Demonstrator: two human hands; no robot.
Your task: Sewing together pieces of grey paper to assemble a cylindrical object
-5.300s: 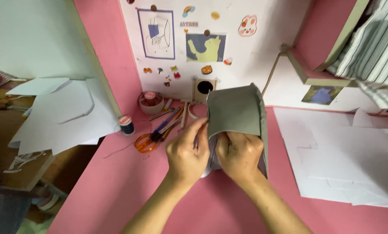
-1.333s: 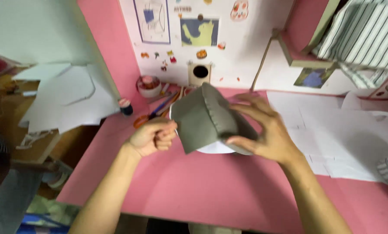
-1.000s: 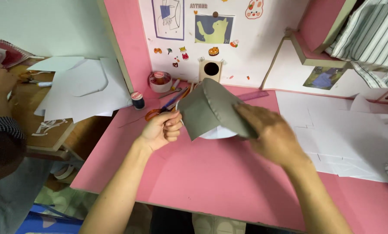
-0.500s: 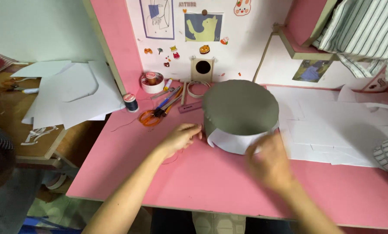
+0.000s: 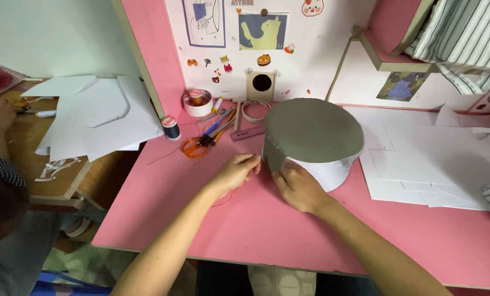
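Observation:
A round white paper cylinder [image 5: 327, 171] stands on the pink desk [image 5: 256, 230], topped with a grey fabric disc [image 5: 313, 130] that drapes over its rim. My right hand [image 5: 299, 187] presses against the cylinder's near left side, fingers on the hanging grey fabric edge. My left hand [image 5: 234, 172] is just left of it, fingertips pinched together at the fabric's edge; I cannot see what they pinch.
Orange-handled scissors [image 5: 193, 146], pens, a ruler, a dark thread spool [image 5: 171, 127] and tape rolls [image 5: 195, 102] lie behind my hands. White paper sheets [image 5: 420, 159] cover the desk's right side. More cut paper [image 5: 91, 118] lies on a wooden table at left, where another person sits.
The fabric-covered cylinder was held up and tilted; now it stands upright on the desk. Both my hands have come down to its near left side.

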